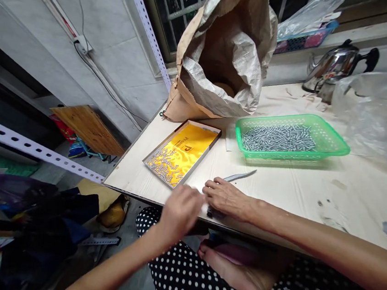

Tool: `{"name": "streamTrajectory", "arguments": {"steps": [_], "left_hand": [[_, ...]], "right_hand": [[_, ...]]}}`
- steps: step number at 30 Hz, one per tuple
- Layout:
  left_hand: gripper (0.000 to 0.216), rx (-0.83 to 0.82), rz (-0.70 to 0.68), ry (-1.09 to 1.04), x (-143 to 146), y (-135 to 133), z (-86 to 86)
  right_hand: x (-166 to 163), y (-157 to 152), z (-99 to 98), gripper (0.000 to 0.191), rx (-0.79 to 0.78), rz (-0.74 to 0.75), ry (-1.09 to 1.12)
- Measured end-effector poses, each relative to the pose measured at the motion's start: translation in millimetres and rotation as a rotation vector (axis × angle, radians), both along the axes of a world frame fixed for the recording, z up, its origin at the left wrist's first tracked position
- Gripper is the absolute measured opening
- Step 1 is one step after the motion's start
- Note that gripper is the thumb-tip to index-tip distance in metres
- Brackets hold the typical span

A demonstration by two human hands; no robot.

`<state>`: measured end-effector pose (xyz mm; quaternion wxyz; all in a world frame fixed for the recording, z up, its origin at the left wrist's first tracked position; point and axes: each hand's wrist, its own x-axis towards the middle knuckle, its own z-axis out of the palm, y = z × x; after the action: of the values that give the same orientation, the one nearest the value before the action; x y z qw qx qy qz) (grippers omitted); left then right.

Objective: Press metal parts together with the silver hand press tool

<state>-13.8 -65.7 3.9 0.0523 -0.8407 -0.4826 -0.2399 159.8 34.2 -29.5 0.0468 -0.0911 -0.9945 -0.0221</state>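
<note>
My left hand (pixel 181 213) is blurred by motion at the table's front edge, its fingers curled closed; anything inside them is hidden. Close beside it, my right hand (pixel 227 198) rests low on the table with bent fingers pressed together. Part of a small dark object (pixel 210 212) shows beneath that hand, too covered to name. A slim grey pointed tool (pixel 242 175) lies just beyond the right knuckles. Ahead of the left hand is a shallow box (pixel 196 163) with yellow satin cloth (pixel 189 140) and several small metal pins (pixel 165 166) at its near end.
A green plastic basket (pixel 331 145) holds a heap of small metal pins (pixel 280 138). Behind the box stands a large open paper sack (pixel 188 96). A metal kettle (pixel 338 63) and a clear plastic bag (pixel 383 114) are at the right. The tabletop (pixel 288 192) ends near my lap.
</note>
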Motion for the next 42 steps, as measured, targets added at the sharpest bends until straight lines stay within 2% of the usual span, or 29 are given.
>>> {"name": "streamTrajectory", "arguments": {"steps": [2, 5, 8, 11, 14, 16, 18, 20, 22, 25, 28, 32, 36, 38, 42], "left_hand": [[0.024, -0.049, 0.279, 0.073, -32, 29, 8.4], [0.025, -0.165, 0.436, 0.185, -69, 69, 7.0], [0.025, -0.287, 0.496, 0.282, -85, 92, -2.7], [0.026, -0.379, 0.525, 0.373, -87, 102, -9.8], [0.028, -0.424, 0.522, 0.446, -85, 108, -13.0], [0.029, -0.425, 0.515, 0.477, -84, 112, -15.2], [0.030, -0.421, 0.505, 0.498, -84, 115, -17.8], [0.029, -0.420, 0.493, 0.505, -85, 118, -19.4], [0.029, -0.413, 0.493, 0.504, -86, 119, -18.2], [0.027, -0.332, 0.496, 0.386, -81, 113, -11.2], [0.021, -0.330, 0.424, 0.041, -62, 95, -3.9], [0.017, -0.667, 0.330, -0.440, -25, 62, -8.3], [0.029, -1.027, 0.397, -0.781, 1, 43, -25.8], [0.035, -1.091, 0.435, -0.843, 8, 40, -32.2], [0.042, -1.112, 0.450, -0.773, 13, 41, -34.6]], "right_hand": [[-2, -2, -0.7, 0.008, -0.005, 0.012, 0.017], [-6, -4, 0.6, 0.009, -0.077, -0.001, 0.044], [-6, 0, 10.7, 0.009, -0.185, -0.113, 0.226], [8, 16, 37.2, 0.010, -0.187, -0.283, 0.526], [35, 45, 72.0, 0.013, -0.057, -0.492, 0.693], [56, 66, 89.1, 0.015, 0.083, -0.696, 0.676], [75, 81, 95.3, 0.018, 0.221, -0.907, 0.560], [89, 84, 89.4, 0.023, 0.263, -1.027, 0.422], [96, 73, 73.9, 0.026, 0.193, -1.009, 0.359], [92, 36, 43.1, 0.022, -0.029, -0.812, 0.390], [81, -5, 16.8, 0.019, -0.241, -0.620, 0.359], [69, -33, -2.7, 0.015, -0.355, -0.557, 0.212], [67, -38, -16.7, 0.010, -0.336, -0.631, 0.164], [67, -39, -24.0, 0.010, -0.308, -0.652, 0.185], [67, -41, -34.2, 0.010, -0.246, -0.660, 0.241]]}}
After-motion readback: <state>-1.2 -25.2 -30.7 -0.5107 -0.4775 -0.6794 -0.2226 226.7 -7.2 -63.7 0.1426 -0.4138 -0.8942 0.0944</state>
